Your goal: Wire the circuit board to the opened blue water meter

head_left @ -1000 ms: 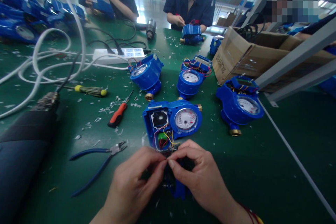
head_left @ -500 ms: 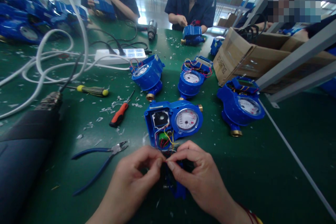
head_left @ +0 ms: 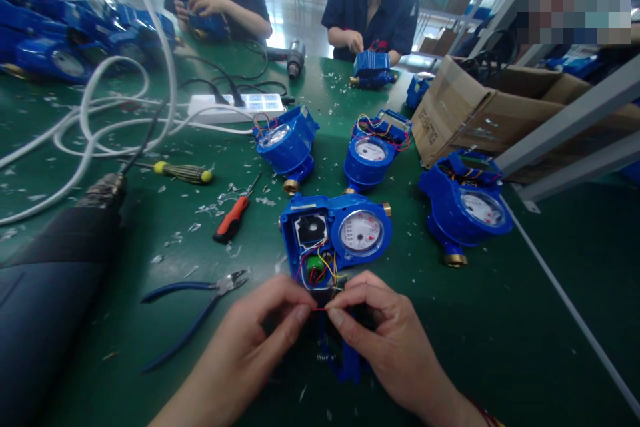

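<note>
Between my two hands a thin red wire (head_left: 320, 309) is stretched level, its ends pinched in the fingertips. My left hand (head_left: 265, 333) is closed on one end, thumb against forefinger. The other end is in the pinch of my right hand (head_left: 385, 327). Just beyond lies a blue water meter (head_left: 363, 233) with its side housing open, showing a green cylindrical part (head_left: 315, 265) and several coloured wires. Below the hands, a blue plastic cover (head_left: 350, 363) with a small spring is partly hidden by my right hand.
Cutting pliers (head_left: 220, 287), an orange screwdriver (head_left: 233, 217) and a yellow-black screwdriver (head_left: 185, 172) lie left. Further meters (head_left: 465, 207) stand ahead and right. A power strip (head_left: 240, 107), a cardboard box (head_left: 480, 107) and a heat gun (head_left: 296, 59) are farther back. Two co-workers sit opposite.
My hands have drawn slightly apart, and more of the red wire shows between them. The whole view has shifted a little. The left co-worker's raised hand has come down onto a meter.
</note>
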The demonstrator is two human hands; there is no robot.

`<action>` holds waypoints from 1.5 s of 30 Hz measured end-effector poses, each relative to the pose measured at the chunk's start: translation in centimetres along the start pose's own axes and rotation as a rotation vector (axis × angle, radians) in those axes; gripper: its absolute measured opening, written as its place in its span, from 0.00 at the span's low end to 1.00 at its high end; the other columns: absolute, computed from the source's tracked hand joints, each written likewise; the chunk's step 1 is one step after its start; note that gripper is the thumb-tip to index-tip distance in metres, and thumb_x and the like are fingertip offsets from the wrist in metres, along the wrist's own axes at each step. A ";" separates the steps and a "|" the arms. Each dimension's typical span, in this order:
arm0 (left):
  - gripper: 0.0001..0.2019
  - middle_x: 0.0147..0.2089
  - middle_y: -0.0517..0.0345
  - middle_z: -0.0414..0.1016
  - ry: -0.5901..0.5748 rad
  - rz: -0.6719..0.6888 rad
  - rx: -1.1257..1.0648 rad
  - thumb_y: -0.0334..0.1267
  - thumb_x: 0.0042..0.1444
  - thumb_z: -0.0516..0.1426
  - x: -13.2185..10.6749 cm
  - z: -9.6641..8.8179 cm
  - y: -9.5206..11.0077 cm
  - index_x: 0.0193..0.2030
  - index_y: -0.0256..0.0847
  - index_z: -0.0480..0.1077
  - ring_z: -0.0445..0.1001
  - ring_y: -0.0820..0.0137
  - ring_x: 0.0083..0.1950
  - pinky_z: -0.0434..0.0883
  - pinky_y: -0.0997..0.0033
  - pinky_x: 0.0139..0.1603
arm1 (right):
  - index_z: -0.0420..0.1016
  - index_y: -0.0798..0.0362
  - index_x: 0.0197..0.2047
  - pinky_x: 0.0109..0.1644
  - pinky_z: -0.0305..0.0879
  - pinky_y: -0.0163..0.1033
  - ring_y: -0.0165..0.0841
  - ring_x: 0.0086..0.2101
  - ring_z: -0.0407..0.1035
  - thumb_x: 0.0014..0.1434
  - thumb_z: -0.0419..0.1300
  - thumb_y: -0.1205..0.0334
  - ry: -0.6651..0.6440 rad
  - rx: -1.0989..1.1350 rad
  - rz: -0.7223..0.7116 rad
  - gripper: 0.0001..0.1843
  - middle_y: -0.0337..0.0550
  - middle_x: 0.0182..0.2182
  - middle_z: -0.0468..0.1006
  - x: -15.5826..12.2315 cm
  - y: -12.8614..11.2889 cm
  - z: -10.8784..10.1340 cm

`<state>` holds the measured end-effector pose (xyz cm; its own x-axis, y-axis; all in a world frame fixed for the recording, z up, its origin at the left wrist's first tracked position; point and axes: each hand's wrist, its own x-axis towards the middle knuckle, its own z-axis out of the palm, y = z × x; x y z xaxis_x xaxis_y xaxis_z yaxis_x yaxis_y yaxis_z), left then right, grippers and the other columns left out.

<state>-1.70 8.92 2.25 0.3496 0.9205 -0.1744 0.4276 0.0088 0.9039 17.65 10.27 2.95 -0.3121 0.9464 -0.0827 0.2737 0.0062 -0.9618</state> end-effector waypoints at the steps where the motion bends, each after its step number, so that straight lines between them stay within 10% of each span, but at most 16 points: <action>1: 0.07 0.36 0.63 0.69 0.031 0.033 0.030 0.38 0.62 0.48 0.0 0.0 0.0 0.38 0.44 0.65 0.69 0.75 0.36 0.66 0.77 0.37 | 0.77 0.50 0.33 0.38 0.64 0.34 0.28 0.34 0.68 0.55 0.60 0.66 0.009 -0.024 -0.022 0.04 0.37 0.31 0.72 -0.1 0.0 0.0; 11: 0.11 0.40 0.55 0.68 0.394 0.547 0.468 0.22 0.55 0.53 -0.1 1.2 -0.9 0.43 0.37 0.65 0.70 0.76 0.41 0.67 0.80 0.42 | 0.77 0.54 0.30 0.36 0.66 0.36 0.31 0.33 0.69 0.49 0.61 0.71 0.138 -0.194 -0.213 0.05 0.42 0.30 0.72 -0.3 -0.3 0.3; 33: 0.05 0.37 0.59 0.69 0.103 0.197 0.069 0.32 0.60 0.49 0.2 0.5 0.0 0.39 0.42 0.65 0.69 0.74 0.37 0.68 0.75 0.38 | 0.75 0.52 0.30 0.37 0.66 0.34 0.30 0.33 0.69 0.53 0.59 0.68 0.075 -0.097 -0.064 0.04 0.38 0.30 0.73 -0.2 -0.8 0.0; 45: 0.10 0.37 0.60 0.69 0.285 0.404 0.261 0.23 0.56 0.52 0.0 1.2 0.0 0.41 0.41 0.65 0.71 0.78 0.39 0.68 0.81 0.39 | 0.77 0.52 0.31 0.36 0.67 0.43 0.36 0.33 0.70 0.52 0.61 0.68 0.245 -0.378 -0.334 0.03 0.44 0.31 0.73 -0.1 -0.7 0.6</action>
<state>-0.69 8.49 1.82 0.3046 0.9003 0.3110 0.5113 -0.4300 0.7441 16.95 9.98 3.44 -0.2299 0.9203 0.3167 0.5175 0.3912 -0.7610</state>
